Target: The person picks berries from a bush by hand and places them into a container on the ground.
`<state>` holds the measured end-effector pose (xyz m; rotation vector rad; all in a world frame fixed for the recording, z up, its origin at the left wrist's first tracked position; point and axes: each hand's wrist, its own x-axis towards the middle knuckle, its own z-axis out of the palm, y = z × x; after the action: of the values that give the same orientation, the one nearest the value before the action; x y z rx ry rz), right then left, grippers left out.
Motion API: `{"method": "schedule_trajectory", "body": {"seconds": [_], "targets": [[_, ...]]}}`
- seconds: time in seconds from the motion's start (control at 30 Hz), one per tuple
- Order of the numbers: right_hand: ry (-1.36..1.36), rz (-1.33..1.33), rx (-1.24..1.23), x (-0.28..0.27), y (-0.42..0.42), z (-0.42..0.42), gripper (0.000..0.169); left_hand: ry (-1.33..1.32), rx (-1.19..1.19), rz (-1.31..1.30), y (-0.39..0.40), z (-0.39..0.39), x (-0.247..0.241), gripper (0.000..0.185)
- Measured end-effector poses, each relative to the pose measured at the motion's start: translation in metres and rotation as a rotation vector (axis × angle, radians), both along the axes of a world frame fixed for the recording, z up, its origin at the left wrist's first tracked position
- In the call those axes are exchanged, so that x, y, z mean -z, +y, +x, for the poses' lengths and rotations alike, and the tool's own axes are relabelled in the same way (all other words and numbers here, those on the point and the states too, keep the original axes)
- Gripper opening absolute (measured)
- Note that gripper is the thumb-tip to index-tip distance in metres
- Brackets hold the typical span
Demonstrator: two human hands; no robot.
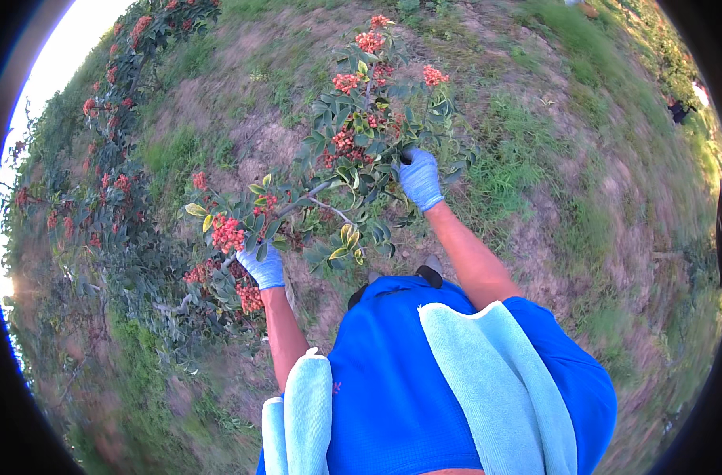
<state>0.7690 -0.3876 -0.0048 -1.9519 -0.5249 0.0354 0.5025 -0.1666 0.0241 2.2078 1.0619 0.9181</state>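
Observation:
A prickly ash branch (322, 189) with green leaflets and red berry clusters slants across in front of me. My left hand (262, 267), in a thin blue glove, is closed about its lower part; leaves cover the fingertips. Just above that hand is a dense berry cluster (228, 233), and another cluster (250, 297) hangs below it. On the other side, my right hand (419, 173), gloved alike, reaches into the foliage with curled fingers. Something dark shows at its fingertips, too small to name. Nearest to it is a group of berries (344, 141) among leaves.
More berry-laden shrub (120, 184) fills the left side. Underfoot lies bare soil with patches of grass (518, 154). A light teal towel (491, 380) hangs over my blue shirt (396, 386). Low sun glares at the left rim. Further foliage (664, 53) stands at the far right.

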Motion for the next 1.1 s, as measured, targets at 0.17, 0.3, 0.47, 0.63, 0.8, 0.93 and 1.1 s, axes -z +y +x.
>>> {"method": "schedule_trajectory", "body": {"seconds": [0.17,0.3,0.47,0.63,0.8,0.93,1.1], "targets": [[0.049,0.134,0.136,0.008,0.019,-0.009,0.016,0.067,-0.053,0.057,0.011,-0.01,0.018,0.026],[0.148,0.217,0.23,0.025,0.023,-0.003,0.015,0.138,-0.06,0.132,-0.003,-0.003,-0.001,0.026],[0.622,0.641,0.265,0.072,-0.053,0.071,0.014,0.129,-0.197,-0.068,-0.002,0.012,-0.024,0.026],[0.957,1.077,0.102,-0.002,-0.091,0.056,0.019,-0.222,-0.142,-0.043,0.003,0.014,-0.025,0.026],[0.926,0.958,-0.202,-0.012,-0.084,0.059,0.025,-0.412,-0.068,-0.19,0.014,0.006,-0.023,0.023],[0.976,0.908,-0.436,-0.012,-0.065,0.061,0.028,-0.244,-0.119,-0.131,0.01,0.005,-0.031,0.023],[0.766,0.467,-0.723,-0.014,-0.039,0.068,0.038,-0.129,-0.222,-0.127,0.004,-0.001,-0.035,0.025]]}}
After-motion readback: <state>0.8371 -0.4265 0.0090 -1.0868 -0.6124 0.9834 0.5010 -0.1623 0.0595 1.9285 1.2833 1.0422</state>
